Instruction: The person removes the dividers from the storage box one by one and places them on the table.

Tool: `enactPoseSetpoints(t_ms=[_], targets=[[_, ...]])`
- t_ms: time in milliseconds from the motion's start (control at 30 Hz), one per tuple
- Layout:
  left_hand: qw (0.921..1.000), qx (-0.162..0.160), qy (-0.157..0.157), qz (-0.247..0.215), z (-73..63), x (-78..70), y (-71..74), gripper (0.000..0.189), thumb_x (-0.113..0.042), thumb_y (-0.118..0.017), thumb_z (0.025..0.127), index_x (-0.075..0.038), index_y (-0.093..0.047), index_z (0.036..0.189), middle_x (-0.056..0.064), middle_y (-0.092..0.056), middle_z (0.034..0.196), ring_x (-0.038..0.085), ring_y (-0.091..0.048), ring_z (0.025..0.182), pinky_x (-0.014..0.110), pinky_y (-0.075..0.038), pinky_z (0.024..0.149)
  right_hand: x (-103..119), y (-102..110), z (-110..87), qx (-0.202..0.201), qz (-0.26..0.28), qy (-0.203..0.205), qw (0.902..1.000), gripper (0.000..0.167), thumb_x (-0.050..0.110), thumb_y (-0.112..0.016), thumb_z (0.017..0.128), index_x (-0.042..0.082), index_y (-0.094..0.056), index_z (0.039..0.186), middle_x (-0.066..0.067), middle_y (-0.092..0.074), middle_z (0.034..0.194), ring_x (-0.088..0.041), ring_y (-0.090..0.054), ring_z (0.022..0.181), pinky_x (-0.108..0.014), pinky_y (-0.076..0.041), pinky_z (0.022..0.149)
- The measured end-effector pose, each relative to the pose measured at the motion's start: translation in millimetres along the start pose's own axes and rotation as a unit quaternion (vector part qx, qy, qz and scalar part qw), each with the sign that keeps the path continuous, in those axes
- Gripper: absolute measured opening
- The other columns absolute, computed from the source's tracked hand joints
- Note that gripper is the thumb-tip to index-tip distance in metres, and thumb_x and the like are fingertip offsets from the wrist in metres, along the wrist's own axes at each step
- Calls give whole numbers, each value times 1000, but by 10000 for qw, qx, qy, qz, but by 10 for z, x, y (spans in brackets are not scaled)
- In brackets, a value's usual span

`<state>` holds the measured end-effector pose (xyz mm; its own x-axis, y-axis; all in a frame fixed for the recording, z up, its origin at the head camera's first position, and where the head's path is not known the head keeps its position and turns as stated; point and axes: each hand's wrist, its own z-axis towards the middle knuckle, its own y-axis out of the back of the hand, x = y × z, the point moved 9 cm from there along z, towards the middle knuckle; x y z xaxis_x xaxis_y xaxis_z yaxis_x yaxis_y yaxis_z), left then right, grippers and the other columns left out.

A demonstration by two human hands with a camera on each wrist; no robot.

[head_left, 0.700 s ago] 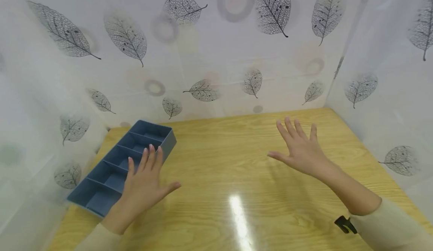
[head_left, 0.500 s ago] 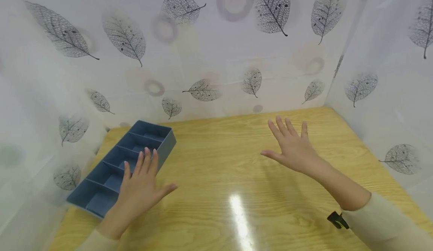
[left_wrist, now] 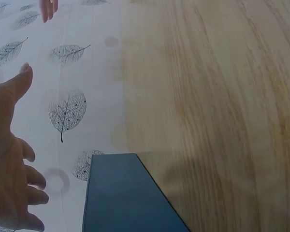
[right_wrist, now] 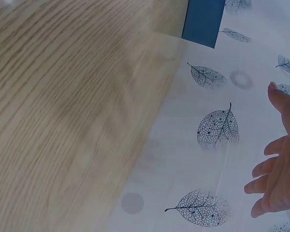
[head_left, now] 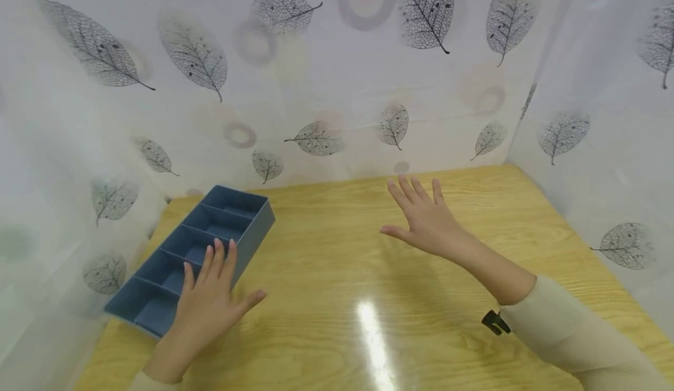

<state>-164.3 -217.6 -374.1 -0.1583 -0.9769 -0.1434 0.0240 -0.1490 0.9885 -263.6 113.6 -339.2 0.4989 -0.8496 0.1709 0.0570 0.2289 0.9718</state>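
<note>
In the head view my left hand [head_left: 207,306] hovers with fingers spread, overlapping the near right side of a blue-grey divided tray [head_left: 255,236]. The tray lies slantwise at the table's left, its several compartments in a row and those I can see into bare. My right hand [head_left: 429,221] is held over the middle right of the table, fingers extended and thumb out to the left, holding nothing. In the left wrist view the tray's blue side wall [left_wrist: 125,193] stands below and right of my fingers. A corner of the tray [right_wrist: 203,21] shows at the top of the right wrist view.
The wooden table [head_left: 326,250] is bounded at the back and sides by a white leaf-print curtain [head_left: 337,75]. A small black clip-like piece [head_left: 496,322] sits by my right sleeve [head_left: 558,315]. A light reflection gleams on the near tabletop.
My right hand has moved left across the table, toward the middle. My left hand has shifted slightly down and left. The tray stays in place.
</note>
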Motion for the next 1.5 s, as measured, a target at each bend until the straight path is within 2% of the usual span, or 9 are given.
enactPoseSetpoints(t_ms=[267, 433, 767, 967, 1133, 1267, 1367, 1500], targets=[[9999, -46, 84, 55, -52, 49, -13, 104, -68, -47, 84, -4, -2, 151, 28, 0, 154, 44, -2, 141, 69, 7, 105, 124, -12, 202, -15, 8, 180, 9998, 85, 59, -51, 88, 8, -22, 151, -19, -16, 156, -38, -11, 143, -61, 7, 111], [9998, -1, 209, -77, -118, 115, -19, 104, -66, -49, 85, -5, 1, 151, 29, 1, 153, 44, 1, 141, 68, 10, 104, 236, -125, 324, 118, 32, 267, 9996, 82, 58, -47, 91, 9, -21, 151, -17, -16, 156, -36, -13, 143, -62, 5, 111], [9988, 70, 443, -216, -246, 268, -46, 105, -66, -49, 85, -1, 1, 150, 31, 3, 152, 46, 0, 140, 70, 10, 103, 450, -312, 549, 179, 58, 468, 9987, 78, 58, -45, 92, 9, -26, 150, -16, -22, 155, -34, -20, 142, -61, 4, 111], [9982, 47, 557, -229, -325, 354, -52, 104, -64, -50, 86, 0, 1, 150, 33, 2, 151, 47, 1, 140, 72, 7, 102, 565, -364, 703, 236, -142, 657, 9975, 77, 59, -42, 92, 10, -26, 150, -15, -25, 154, -33, -24, 141, -58, 4, 112], [9967, 45, 661, -462, -362, 428, -61, 104, -61, -51, 87, 5, 1, 148, 35, 2, 150, 49, 4, 138, 72, 10, 100, 623, -415, 852, 316, -153, 651, 9973, 78, 60, -42, 92, 11, -25, 150, -14, -26, 154, -31, -26, 141, -57, 6, 113], [9944, 103, 860, -607, -387, 521, -65, 104, -59, -51, 88, 9, 2, 147, 36, 6, 148, 51, 4, 137, 74, 7, 99, 672, -489, 984, 392, -185, 635, 9970, 77, 61, -41, 92, 12, -26, 150, -12, -28, 153, -29, -27, 140, -57, 3, 113], [9932, 8, 970, -640, -408, 583, -48, 103, -58, -50, 89, 12, 1, 145, 38, 6, 147, 54, 2, 136, 76, 3, 97, 719, -548, 1080, 471, -255, 616, 9967, 76, 61, -39, 93, 13, -27, 150, -10, -29, 153, -28, -28, 140, -57, 1, 114], [9891, -440, 1015, -972, -446, 634, 18, 98, -50, -52, 92, 17, -2, 143, 41, 13, 144, 58, 8, 132, 77, 2, 95, 800, -632, 1217, 551, -373, 596, 9960, 74, 61, -35, 94, 14, -26, 150, -8, -29, 153, -26, -29, 140, -57, -3, 114]])
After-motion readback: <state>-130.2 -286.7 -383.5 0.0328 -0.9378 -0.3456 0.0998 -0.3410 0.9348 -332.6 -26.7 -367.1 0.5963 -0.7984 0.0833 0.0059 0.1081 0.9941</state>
